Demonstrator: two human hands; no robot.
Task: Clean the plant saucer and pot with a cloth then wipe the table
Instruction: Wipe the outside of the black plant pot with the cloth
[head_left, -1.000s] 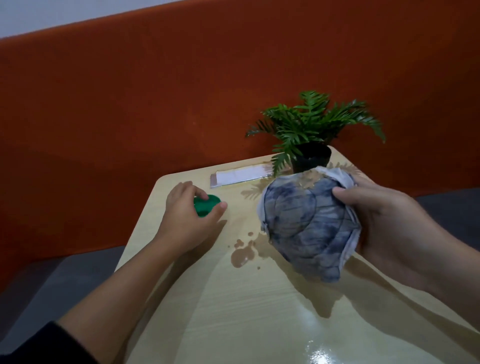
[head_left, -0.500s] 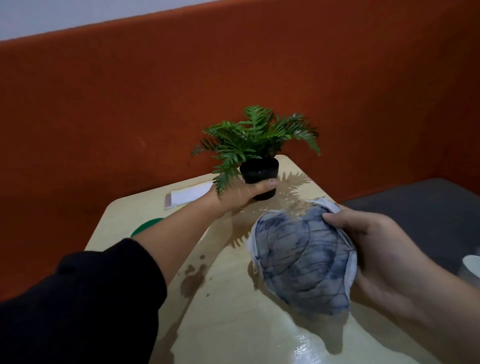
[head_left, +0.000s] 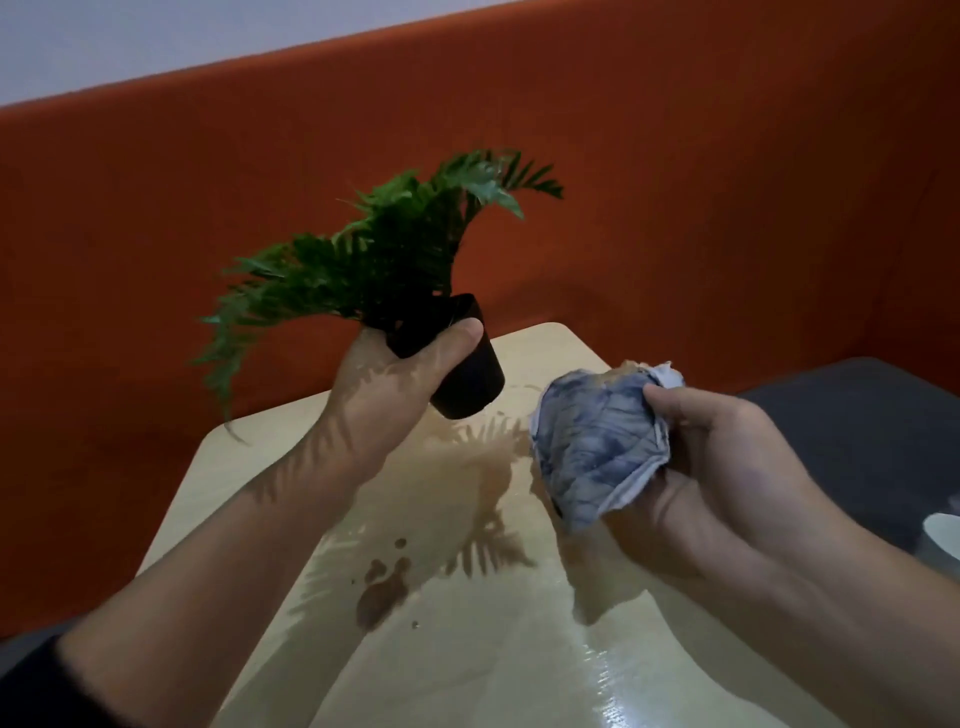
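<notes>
My left hand (head_left: 387, 395) grips a small black pot (head_left: 467, 371) and holds it in the air, tilted to the left, above the far part of the pale wooden table (head_left: 467, 649). Its green fern plant (head_left: 363, 270) leans out to the left. To the right, my right hand (head_left: 722, 467) is closed on a bunched blue-grey cloth (head_left: 592, 447), a short way from the pot and apart from it. The green saucer is hidden behind my left arm.
A brown spill (head_left: 382, 592) with small drops lies on the table's middle. A wet sheen covers the table's near right part. An orange padded wall (head_left: 675, 208) stands behind. A white object (head_left: 943, 540) peeks in at the right edge.
My left hand has lifted the pot off the table and tilted it leftward, bringing it nearer. The cloth in my right hand has stayed at about the same height beside it.
</notes>
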